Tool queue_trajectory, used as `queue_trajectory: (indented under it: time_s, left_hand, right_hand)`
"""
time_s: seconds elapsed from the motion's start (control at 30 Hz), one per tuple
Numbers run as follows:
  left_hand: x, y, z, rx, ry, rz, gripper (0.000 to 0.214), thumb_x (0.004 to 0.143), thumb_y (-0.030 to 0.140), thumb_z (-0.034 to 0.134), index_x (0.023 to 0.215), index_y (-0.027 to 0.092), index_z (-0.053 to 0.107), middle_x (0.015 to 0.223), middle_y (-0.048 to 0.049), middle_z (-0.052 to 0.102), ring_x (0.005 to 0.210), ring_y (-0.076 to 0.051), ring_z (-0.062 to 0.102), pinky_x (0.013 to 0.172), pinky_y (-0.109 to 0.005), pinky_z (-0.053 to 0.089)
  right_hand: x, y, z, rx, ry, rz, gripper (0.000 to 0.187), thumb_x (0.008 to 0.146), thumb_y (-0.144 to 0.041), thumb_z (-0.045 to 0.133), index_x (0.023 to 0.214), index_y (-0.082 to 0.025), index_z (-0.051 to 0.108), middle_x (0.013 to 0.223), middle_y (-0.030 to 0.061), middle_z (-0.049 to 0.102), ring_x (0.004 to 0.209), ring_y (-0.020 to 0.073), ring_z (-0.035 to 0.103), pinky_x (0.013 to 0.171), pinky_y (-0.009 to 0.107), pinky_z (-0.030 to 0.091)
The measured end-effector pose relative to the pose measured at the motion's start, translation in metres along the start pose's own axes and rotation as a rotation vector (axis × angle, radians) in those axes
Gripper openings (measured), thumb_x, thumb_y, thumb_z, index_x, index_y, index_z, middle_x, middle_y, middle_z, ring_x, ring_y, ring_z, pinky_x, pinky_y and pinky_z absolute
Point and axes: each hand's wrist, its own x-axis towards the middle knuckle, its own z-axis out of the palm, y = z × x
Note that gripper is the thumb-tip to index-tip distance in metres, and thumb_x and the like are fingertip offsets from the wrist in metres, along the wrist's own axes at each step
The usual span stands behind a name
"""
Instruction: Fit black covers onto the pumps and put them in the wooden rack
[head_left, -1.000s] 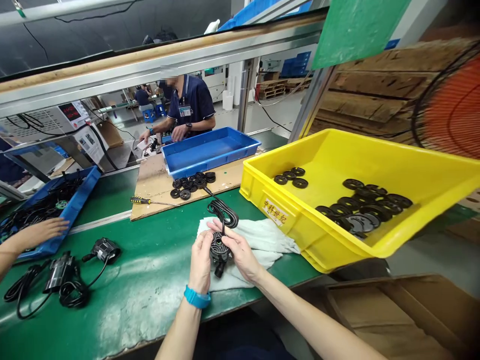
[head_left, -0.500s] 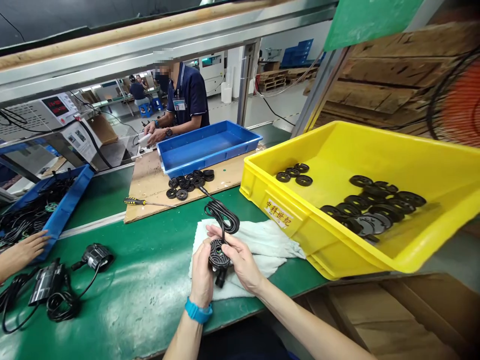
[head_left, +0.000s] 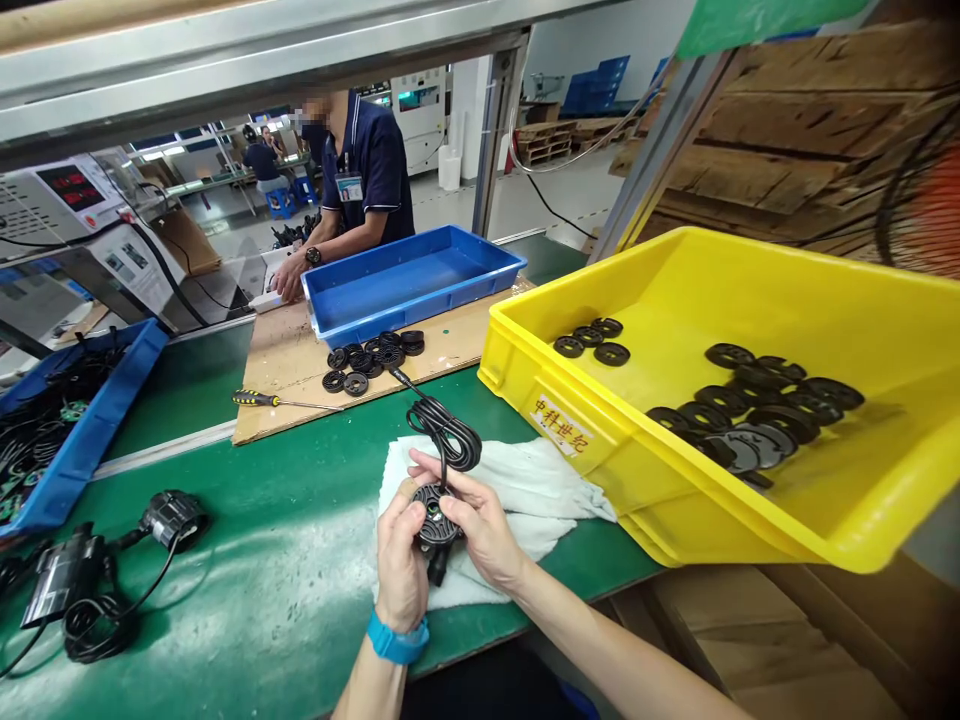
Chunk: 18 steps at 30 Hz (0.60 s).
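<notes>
My left hand [head_left: 401, 562] and right hand [head_left: 484, 525] both keep a closed grip on the black pump [head_left: 436, 512] — held between them just above the white cloth [head_left: 536, 480] on the green desk [head_left: 262, 570]. Its coiled cable [head_left: 452, 437] rests at the cloth's far edge — the yellow bin [head_left: 574, 425] stands just beside it, on the right.

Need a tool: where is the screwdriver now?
In the head view, the screwdriver lies on the cardboard sheet, left of the black discs, beyond and left of the pump held by the left hand and right hand.
</notes>
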Motion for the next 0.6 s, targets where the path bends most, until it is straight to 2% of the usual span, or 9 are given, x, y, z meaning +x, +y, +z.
queue_trajectory:
  time_s: [0.1,0.27,0.33,0.4,0.43,0.5,0.53,0.57,0.6]
  left_hand:
    - [0.001,-0.001,0.001,0.038,-0.016,0.022,0.037,0.091,0.037,0.060,0.119,0.018,0.073,0.130,-0.0096,0.067,0.130,-0.030,0.055,0.111,-0.038,0.042]
    - [0.002,-0.013,-0.005,0.133,-0.041,0.014,0.041,0.096,0.043,0.051,0.122,0.017,0.069,0.133,-0.0100,0.064,0.131,-0.029,0.053,0.112,-0.040,0.042]
    - [0.004,-0.002,-0.006,0.244,0.002,0.059,0.046,0.100,0.047,0.042,0.126,0.017,0.066,0.134,-0.0109,0.062,0.130,-0.029,0.054,0.113,-0.043,0.041]
    - [0.006,0.035,0.001,0.456,0.097,0.242,0.052,0.103,0.051,0.032,0.137,0.021,0.058,0.143,-0.0096,0.055,0.137,-0.027,0.048,0.119,-0.046,0.033]
    - [0.007,0.063,0.008,0.588,0.146,0.398,0.054,0.104,0.054,0.029,0.145,0.026,0.049,0.150,-0.0068,0.048,0.142,-0.026,0.040,0.123,-0.047,0.027]
    - [0.009,0.125,0.027,0.825,0.085,0.764,0.063,0.101,0.063,0.020,0.157,0.035,0.028,0.164,0.0032,0.026,0.154,-0.026,0.014,0.129,-0.048,0.006]
    - [0.011,0.152,0.038,0.928,0.056,0.889,0.070,0.097,0.071,0.017,0.159,0.037,0.020,0.167,0.0095,0.016,0.156,-0.029,0.001,0.129,-0.049,-0.001]
    - [0.014,0.172,0.049,0.947,0.041,0.932,0.078,0.091,0.080,0.017,0.159,0.041,0.013,0.167,0.0181,0.004,0.155,-0.029,-0.009,0.129,-0.046,-0.006]
    - [0.018,0.182,0.058,0.977,0.010,0.968,0.084,0.086,0.085,0.016,0.159,0.043,0.008,0.165,0.0230,-0.001,0.154,-0.030,-0.014,0.128,-0.044,-0.009]
  right_hand:
    - [0.001,0.000,0.001,-0.004,0.026,-0.001,0.046,0.089,-0.037,0.064,0.134,-0.029,0.064,0.136,0.0053,0.064,0.127,0.0280,0.057,0.112,0.045,0.042]
    - [0.002,-0.001,0.003,0.020,0.054,0.024,0.044,0.087,-0.035,0.064,0.130,-0.029,0.067,0.133,0.0057,0.067,0.123,0.0285,0.061,0.108,0.045,0.046]
    - [0.003,0.000,0.004,0.020,0.070,0.021,0.041,0.086,-0.034,0.065,0.126,-0.029,0.070,0.130,0.0055,0.068,0.123,0.0278,0.061,0.109,0.045,0.045]
    - [0.003,0.000,0.004,0.020,0.083,0.022,0.039,0.086,-0.035,0.066,0.124,-0.029,0.071,0.126,0.0060,0.070,0.121,0.0269,0.062,0.110,0.045,0.043]
    - [0.002,0.000,0.004,0.027,0.083,0.029,0.039,0.085,-0.036,0.066,0.123,-0.029,0.071,0.124,0.0066,0.071,0.118,0.0267,0.064,0.108,0.045,0.045]
    - [0.002,0.000,0.004,0.052,0.070,0.057,0.041,0.085,-0.039,0.067,0.124,-0.028,0.070,0.119,0.0082,0.073,0.109,0.0269,0.068,0.100,0.045,0.051]
    - [0.001,0.000,0.004,0.063,0.065,0.072,0.043,0.084,-0.041,0.068,0.124,-0.027,0.070,0.117,0.0090,0.074,0.104,0.0270,0.070,0.094,0.044,0.054]
    - [0.001,0.001,0.003,0.065,0.065,0.084,0.044,0.083,-0.044,0.068,0.123,-0.026,0.070,0.115,0.0096,0.074,0.099,0.0269,0.070,0.089,0.043,0.055]
    - [0.000,0.002,0.003,0.052,0.073,0.092,0.044,0.083,-0.045,0.069,0.121,-0.025,0.071,0.112,0.0099,0.075,0.097,0.0268,0.070,0.086,0.042,0.056]
